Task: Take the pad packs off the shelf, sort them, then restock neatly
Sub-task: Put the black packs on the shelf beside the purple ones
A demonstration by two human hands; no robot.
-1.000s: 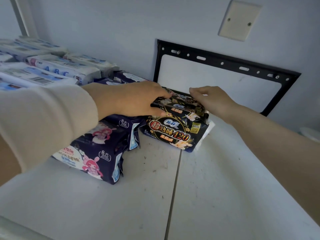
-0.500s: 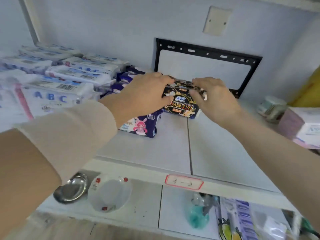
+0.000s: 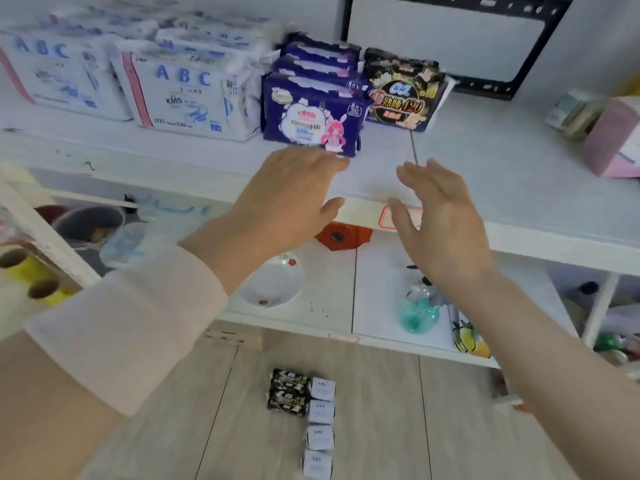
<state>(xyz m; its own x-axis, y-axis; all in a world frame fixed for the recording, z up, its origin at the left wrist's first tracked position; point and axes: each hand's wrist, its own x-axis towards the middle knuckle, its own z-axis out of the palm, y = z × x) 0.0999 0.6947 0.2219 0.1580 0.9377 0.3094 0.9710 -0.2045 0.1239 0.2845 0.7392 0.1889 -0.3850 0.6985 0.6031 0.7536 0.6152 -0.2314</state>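
On the white shelf (image 3: pixel 485 174) stand white ABC packs (image 3: pixel 187 95) at the left, a row of dark blue packs with a pink cartoon figure (image 3: pixel 311 116) in the middle, and black gold-lettered packs (image 3: pixel 401 95) to their right. My left hand (image 3: pixel 287 202) and my right hand (image 3: pixel 440 223) hover in front of the shelf edge, fingers straight, holding nothing. Down on the wooden floor lie two small black packs (image 3: pixel 289 393) and a column of several small white packs (image 3: pixel 320 427).
A black metal frame (image 3: pixel 460 81) leans on the back wall. A pink box (image 3: pixel 613 140) stands at the shelf's right end. The lower shelf holds a white bowl (image 3: pixel 273 285), a teal bottle (image 3: pixel 417 313), an orange object (image 3: pixel 343 237) and dark pots (image 3: pixel 86 223).
Both hands have let go of the black pack and drawn back from the shelf. The view has pulled away and tilted down, so the floor and its packs now show.
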